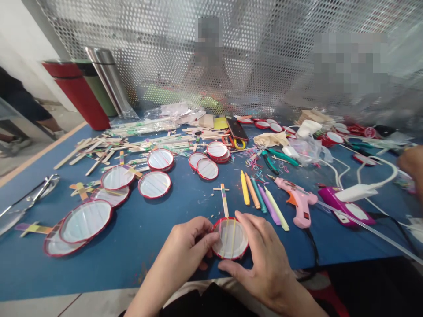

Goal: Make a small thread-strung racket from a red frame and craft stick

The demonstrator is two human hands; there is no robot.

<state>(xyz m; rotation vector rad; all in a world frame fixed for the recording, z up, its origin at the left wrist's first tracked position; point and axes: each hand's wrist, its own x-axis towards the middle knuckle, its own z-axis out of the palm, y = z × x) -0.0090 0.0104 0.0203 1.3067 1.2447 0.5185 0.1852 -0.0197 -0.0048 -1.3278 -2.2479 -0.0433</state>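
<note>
At the table's near edge lies a small toy banjo (230, 240), a round red-rimmed disc with coloured strings across it and a craft-stick neck pointing away from me. My left hand (190, 246) pinches its left rim between thumb and fingers. Around the right side curves my right hand (261, 257), fingers at the top rim and thumb by the bottom. A short thin crosspiece (220, 189) sits across the neck near its far end. Just beyond my right hand is a row of coloured markers (261, 198), with a pink glue gun (299, 200) beside it.
More toy banjos (86, 221) and red-rimmed discs (155, 184) lie to the left and centre. Craft sticks (95, 152), pliers (280, 156) and bottles (77, 97) stand or lie farther back. Cables cross by a purple power strip (346, 209). Another person's hand (411, 165) shows at right.
</note>
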